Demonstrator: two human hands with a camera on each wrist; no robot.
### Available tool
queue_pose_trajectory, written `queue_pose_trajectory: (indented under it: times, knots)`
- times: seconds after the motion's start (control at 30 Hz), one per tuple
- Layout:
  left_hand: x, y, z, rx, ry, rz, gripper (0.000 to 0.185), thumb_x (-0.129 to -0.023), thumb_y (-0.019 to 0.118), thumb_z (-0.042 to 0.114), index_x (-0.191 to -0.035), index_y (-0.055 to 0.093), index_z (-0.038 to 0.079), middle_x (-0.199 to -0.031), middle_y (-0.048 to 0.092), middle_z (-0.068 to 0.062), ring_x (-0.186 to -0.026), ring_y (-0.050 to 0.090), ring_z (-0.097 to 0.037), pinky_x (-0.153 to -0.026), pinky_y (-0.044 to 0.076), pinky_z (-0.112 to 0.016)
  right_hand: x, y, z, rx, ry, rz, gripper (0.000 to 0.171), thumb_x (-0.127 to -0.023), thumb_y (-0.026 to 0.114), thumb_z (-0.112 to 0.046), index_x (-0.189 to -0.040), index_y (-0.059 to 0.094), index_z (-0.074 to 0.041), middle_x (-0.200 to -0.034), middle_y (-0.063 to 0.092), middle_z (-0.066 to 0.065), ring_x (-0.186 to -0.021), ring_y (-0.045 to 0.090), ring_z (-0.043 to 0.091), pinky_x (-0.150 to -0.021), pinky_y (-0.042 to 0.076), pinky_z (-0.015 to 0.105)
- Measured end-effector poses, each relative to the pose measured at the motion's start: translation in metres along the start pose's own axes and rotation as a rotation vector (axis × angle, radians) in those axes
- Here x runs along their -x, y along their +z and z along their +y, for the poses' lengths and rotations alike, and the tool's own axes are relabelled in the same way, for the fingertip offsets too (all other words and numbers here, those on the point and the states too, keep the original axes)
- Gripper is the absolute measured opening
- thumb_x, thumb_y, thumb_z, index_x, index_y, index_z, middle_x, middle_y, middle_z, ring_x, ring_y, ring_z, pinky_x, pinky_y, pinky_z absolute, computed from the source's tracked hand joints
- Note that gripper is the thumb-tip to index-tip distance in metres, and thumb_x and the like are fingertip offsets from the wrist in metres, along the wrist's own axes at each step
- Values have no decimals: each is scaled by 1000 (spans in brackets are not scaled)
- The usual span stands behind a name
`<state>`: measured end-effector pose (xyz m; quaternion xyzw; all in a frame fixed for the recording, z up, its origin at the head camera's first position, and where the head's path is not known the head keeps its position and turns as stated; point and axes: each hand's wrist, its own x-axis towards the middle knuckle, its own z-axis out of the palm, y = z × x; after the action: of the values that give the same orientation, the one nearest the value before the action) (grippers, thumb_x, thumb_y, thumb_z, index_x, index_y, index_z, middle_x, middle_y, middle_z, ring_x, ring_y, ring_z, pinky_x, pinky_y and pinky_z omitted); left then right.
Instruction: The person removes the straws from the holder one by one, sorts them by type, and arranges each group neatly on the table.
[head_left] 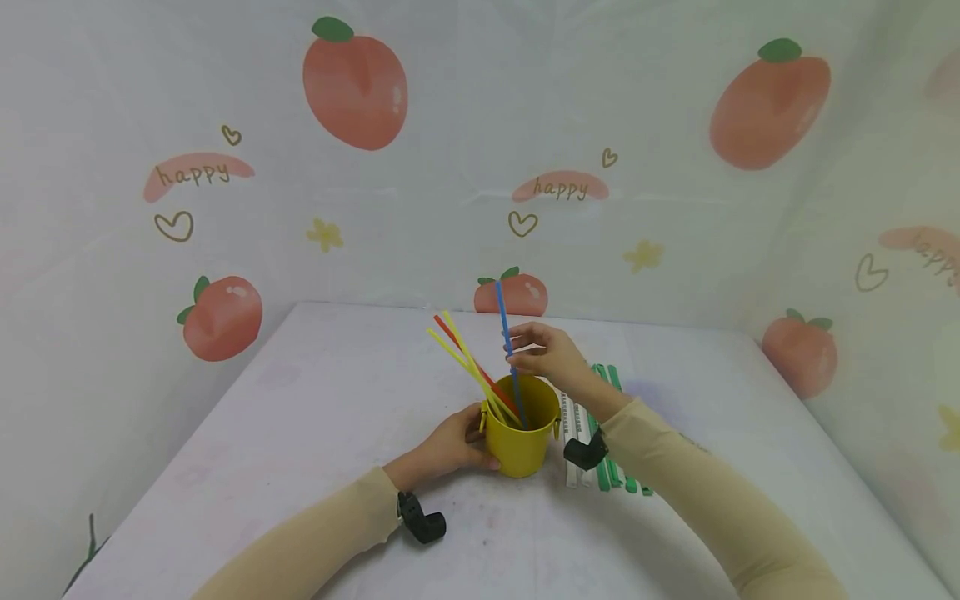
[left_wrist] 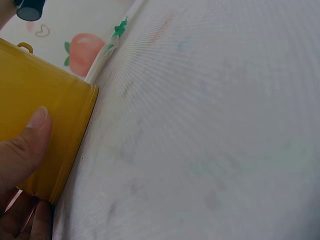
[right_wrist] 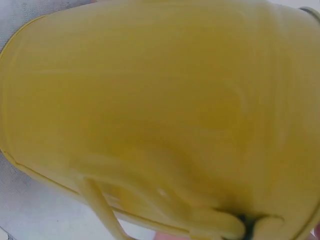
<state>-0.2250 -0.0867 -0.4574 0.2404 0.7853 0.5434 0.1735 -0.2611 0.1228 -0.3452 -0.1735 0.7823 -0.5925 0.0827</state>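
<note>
Your left hand (head_left: 450, 443) held the side of the yellow bucket (head_left: 520, 433), low in the middle of the frame on the table (head_left: 315, 417). Your right hand (head_left: 546, 352) pinched the blue straw (head_left: 507, 342) standing in it.

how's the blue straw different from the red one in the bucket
The blue straw stands nearly upright, pinched by the right hand; the red straw leans left against the rim, touched by no hand. The blue straw's top reaches higher than the red one's. Both are thin sticks with lower ends inside the yellow bucket.
</note>
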Motion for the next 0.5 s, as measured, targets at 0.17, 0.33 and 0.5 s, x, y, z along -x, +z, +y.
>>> queue_pose_trajectory:
  times: [0.17,0.33,0.5]
  knots:
    - [-1,0,-1,-11,6,5,83,-76,82,12,-145,37,6,-146,47,-11,-135,45,-30,-113,39,-44,4,-4,-4,-45,-14,28,42,-90,65,0,-129,52,3,-123,56,28,-108,64,37,-84,60,35]
    - [-1,1,-1,-11,8,6,82,-76,82,11,-145,38,5,-146,47,-12,-135,45,-31,-112,39,-44,6,-12,-9,-85,-49,63,44,-89,66,-1,-130,50,4,-123,55,25,-104,66,29,-84,59,35]
    - [-1,1,-1,-5,-6,9,82,-76,82,10,-145,38,6,-146,46,-11,-136,44,-29,-113,39,-43,9,-22,-20,-146,-68,109,43,-90,64,1,-130,48,4,-121,53,21,-105,64,24,-85,59,33]
